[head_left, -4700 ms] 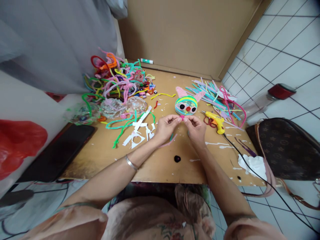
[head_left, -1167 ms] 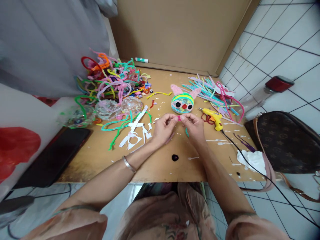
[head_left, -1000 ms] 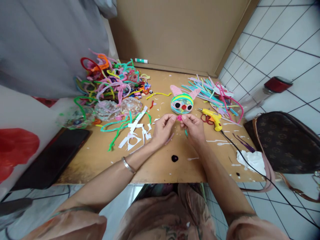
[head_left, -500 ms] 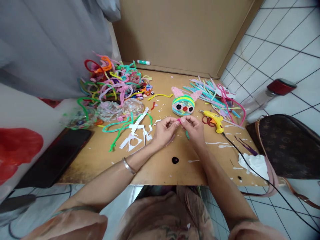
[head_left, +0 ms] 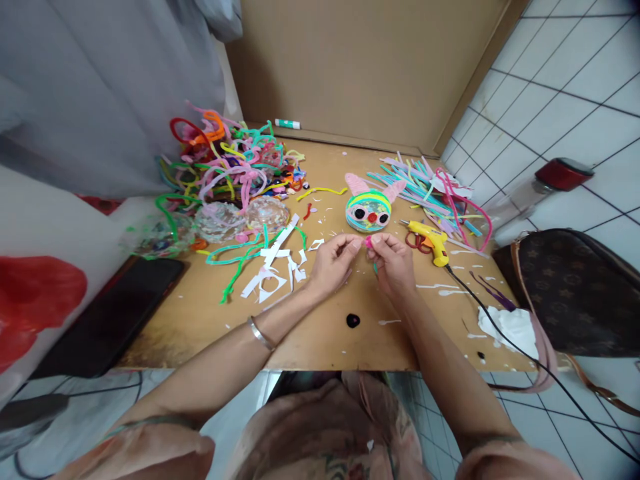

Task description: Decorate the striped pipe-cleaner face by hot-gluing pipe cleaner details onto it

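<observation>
Between the thumb and fingers of my right hand [head_left: 396, 265] is a small bright pink piece [head_left: 369, 242], too small to make out in detail. My left hand [head_left: 333, 265] is closed in a pinch just left of it; whether its fingertips hold anything is hidden. Just beyond my hands sits a round animal face [head_left: 369, 212] wrapped in green and yellow pipe cleaner, with pink ears, black eyes and a red nose. A bit of teal [head_left: 375, 267] shows beside my right hand. Nearer my body lies a black fuzzy disc [head_left: 353, 321].
A yellow glue gun [head_left: 429, 241] lies at right, its black cord trailing past a brown bag [head_left: 575, 293]. Straight pipe cleaners [head_left: 407, 179] lie behind it. At left are tangled pipe cleaners [head_left: 235, 160], white paper scraps [head_left: 273, 270] and a black phone [head_left: 110, 313]. Cardboard [head_left: 370, 73] stands behind.
My fingertips have drawn slightly apart, and the pink piece now shows more plainly in my right hand. The face and the tools stay in place.
</observation>
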